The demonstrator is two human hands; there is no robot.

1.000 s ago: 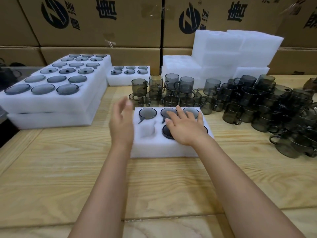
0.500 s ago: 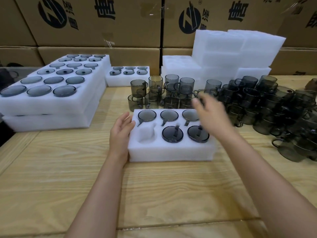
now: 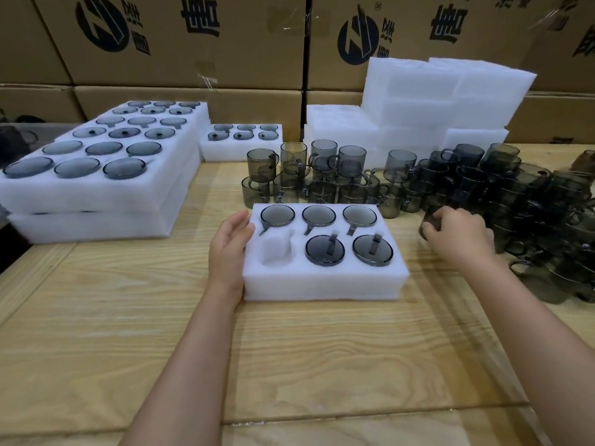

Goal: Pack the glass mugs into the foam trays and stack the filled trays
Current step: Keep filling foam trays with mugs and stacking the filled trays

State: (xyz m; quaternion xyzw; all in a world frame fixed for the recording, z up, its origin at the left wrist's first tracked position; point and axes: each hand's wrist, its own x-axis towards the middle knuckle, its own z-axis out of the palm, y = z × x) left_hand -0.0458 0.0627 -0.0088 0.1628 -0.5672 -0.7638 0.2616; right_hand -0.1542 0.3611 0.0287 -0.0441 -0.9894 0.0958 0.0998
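The left hand (image 3: 230,249), fingers relaxed, is bracing the left wall of the foam tray (image 3: 322,284) against sliding, while the right hand (image 3: 457,235) is gripping a smoked glass mug (image 3: 429,220) at the loose pile (image 3: 515,201) beside the tray, presumably for the tray's one empty pocket (image 3: 275,249).

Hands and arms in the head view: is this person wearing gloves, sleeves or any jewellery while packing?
No gloves: the left hand and the right hand are bare. The left forearm and the right forearm are bare too, with no sleeve showing down to the picture's lower edge. No ring, watch or bracelet is visible on either side.
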